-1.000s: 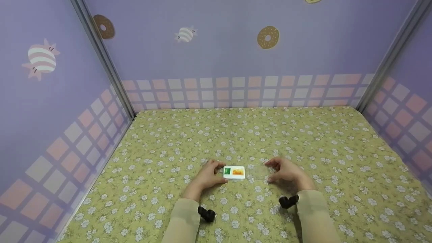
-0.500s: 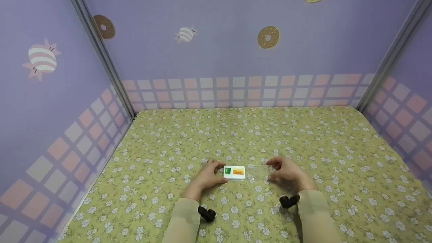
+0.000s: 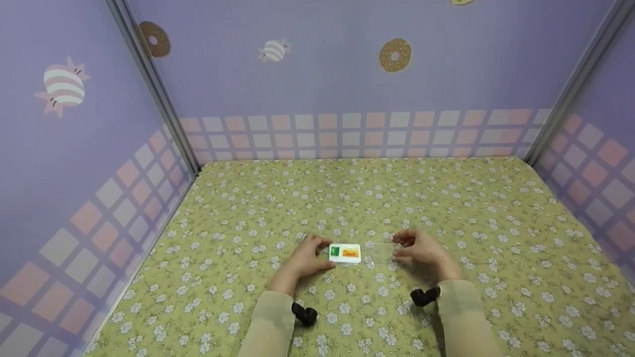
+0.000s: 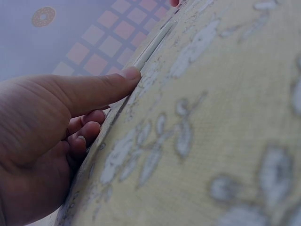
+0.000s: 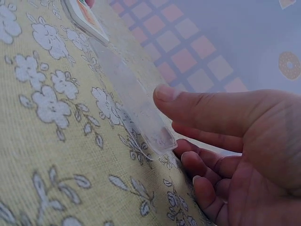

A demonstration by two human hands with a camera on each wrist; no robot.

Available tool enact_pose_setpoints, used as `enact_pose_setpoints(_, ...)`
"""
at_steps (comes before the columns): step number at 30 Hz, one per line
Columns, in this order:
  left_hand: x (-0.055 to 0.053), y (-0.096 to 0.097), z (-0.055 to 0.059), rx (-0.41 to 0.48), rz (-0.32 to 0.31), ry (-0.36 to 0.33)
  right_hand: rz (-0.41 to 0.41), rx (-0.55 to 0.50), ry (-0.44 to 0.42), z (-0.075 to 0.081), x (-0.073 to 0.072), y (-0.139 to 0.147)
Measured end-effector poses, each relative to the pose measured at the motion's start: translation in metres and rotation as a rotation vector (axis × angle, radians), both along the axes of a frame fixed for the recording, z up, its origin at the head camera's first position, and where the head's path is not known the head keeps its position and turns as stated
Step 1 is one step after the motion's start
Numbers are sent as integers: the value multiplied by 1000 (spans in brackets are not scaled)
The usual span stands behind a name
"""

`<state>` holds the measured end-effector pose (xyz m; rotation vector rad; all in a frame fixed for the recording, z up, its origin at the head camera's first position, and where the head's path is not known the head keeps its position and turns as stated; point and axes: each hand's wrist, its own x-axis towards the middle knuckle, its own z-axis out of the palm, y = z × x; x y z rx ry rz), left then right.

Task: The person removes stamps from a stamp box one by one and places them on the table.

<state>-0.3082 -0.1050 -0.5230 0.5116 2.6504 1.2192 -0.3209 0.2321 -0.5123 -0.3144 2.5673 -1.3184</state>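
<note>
A white card stack (image 3: 345, 253) with a green and an orange print lies flat on the cloth. My left hand (image 3: 306, 257) holds its left end, thumb on the near edge and fingers at the far one. From the left wrist, the thumb tip meets the edge of the white cards (image 4: 154, 44). Just right of the cards lies a clear plastic case (image 3: 381, 254). My right hand (image 3: 421, 249) is at the case's right end. In the right wrist view its thumb is raised off the clear case (image 5: 136, 103), and its loosely bent fingers lie beside the case's end.
A yellow-green floral cloth (image 3: 347, 198) covers the table. Purple walls with pink and white checks (image 3: 327, 129) close in the back and both sides. Each wrist carries a small black camera mount (image 3: 303, 314).
My right thumb has lifted away from the clear case's near edge, and that hand has loosened. The left hand and the cards stay in place.
</note>
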Motion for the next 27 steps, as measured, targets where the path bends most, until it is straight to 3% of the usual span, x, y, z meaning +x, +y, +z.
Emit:
enact_pose_setpoints(14,-2,0,-1,-2,-6,-2,-120,-48,34,0,-3,-13)
enact_pose_setpoints(27,-2,-1,-2,-11,7,4,-120,-77,50,5,-5,-42)
